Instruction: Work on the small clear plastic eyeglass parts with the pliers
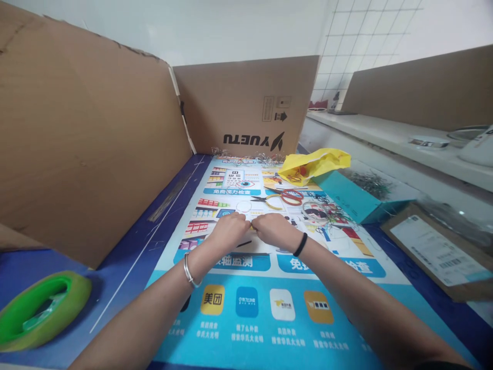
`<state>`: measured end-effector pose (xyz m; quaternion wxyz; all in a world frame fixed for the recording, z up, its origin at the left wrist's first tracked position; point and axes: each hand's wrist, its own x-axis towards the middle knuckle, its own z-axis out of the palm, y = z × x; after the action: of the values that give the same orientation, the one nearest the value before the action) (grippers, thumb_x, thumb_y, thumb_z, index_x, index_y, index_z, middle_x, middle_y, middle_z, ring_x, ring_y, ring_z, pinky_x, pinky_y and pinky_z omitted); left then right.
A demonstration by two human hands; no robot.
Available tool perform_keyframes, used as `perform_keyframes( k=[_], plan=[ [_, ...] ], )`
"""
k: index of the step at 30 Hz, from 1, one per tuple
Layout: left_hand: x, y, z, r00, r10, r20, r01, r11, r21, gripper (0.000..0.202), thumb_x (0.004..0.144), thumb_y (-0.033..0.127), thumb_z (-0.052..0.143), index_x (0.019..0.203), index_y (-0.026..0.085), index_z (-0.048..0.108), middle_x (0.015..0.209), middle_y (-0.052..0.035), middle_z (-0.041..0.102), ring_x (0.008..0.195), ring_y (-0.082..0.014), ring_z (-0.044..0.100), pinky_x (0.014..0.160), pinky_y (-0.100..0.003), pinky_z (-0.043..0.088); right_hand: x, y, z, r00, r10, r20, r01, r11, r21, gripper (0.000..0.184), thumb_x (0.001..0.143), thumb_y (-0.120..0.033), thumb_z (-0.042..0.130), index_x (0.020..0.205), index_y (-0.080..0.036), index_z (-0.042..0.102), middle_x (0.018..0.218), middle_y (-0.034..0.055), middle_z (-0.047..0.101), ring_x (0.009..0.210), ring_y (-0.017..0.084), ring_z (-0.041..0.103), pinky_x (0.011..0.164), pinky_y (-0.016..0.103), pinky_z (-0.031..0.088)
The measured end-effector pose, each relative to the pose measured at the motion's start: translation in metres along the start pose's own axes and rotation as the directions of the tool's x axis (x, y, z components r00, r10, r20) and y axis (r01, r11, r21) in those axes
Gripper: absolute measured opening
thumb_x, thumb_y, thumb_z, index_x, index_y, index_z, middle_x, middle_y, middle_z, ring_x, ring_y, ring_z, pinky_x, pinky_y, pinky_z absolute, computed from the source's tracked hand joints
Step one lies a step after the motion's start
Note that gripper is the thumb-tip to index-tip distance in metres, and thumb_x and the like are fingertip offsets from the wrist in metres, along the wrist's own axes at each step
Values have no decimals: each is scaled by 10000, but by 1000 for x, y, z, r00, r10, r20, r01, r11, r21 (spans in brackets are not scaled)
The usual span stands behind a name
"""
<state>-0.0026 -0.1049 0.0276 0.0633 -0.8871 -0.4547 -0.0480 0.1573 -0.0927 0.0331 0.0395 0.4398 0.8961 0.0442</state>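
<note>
Both hands meet over the poster [265, 352]: left hand [230, 229] and right hand [271, 229] pinch a small yellow piece [251, 225] between their fingertips.

White plain wall [231, 25] behind, evenly lit. Gridded white wall [370, 36] upper right, thin dark lines. Left cardboard panel [84, 144] stands tall along table edge. Back cardboard panel [239, 97] closes far end, printed logo upside down. Right cardboard panel [416, 87] stands behind white ledge [377, 131]. Blue table [127, 257] below, faint white lines across surface. Light bright, diffuse; shadows soft.
</note>
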Motion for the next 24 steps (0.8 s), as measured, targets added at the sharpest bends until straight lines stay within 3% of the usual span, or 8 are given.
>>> perform_keyframes(
  k=[7, 14, 24],
  plan=[
    [5, 2, 4, 1000, -10, -8, 11, 1000, 14, 196, 808, 128, 435, 776, 135, 628, 814, -94, 589, 875, -220, 524, 742, -319, 408, 2, -6, 9, 996, 67, -64, -64, 997, 53, 228, 844, -163, 377, 864, -166, 604, 881, 89, 617, 843, 188, 566, 684, 269, 381],
    [4, 4, 5, 995, -88, 50, 91, 994, -56, 199, 819, 116, 409, 809, 137, 606, 874, -86, 583, 836, -199, 542, 671, -286, 428, 8, -7, 20, 989, 85, -119, -75, 994, 81, 186, 831, -157, 426, 862, -166, 609, 856, 77, 586, 833, 182, 532, 664, 256, 377],
    [6, 1, 16, 997, -74, -4, 74, 997, 28, 189, 804, 85, 424, 813, 118, 610, 838, -92, 579, 831, -208, 545, 688, -301, 434, 10, -10, 27, 977, 115, -181, -99, 990, 98, 178, 838, -151, 421, 864, -168, 597, 884, 74, 579, 868, 193, 501, 661, 260, 380]
  ],
)
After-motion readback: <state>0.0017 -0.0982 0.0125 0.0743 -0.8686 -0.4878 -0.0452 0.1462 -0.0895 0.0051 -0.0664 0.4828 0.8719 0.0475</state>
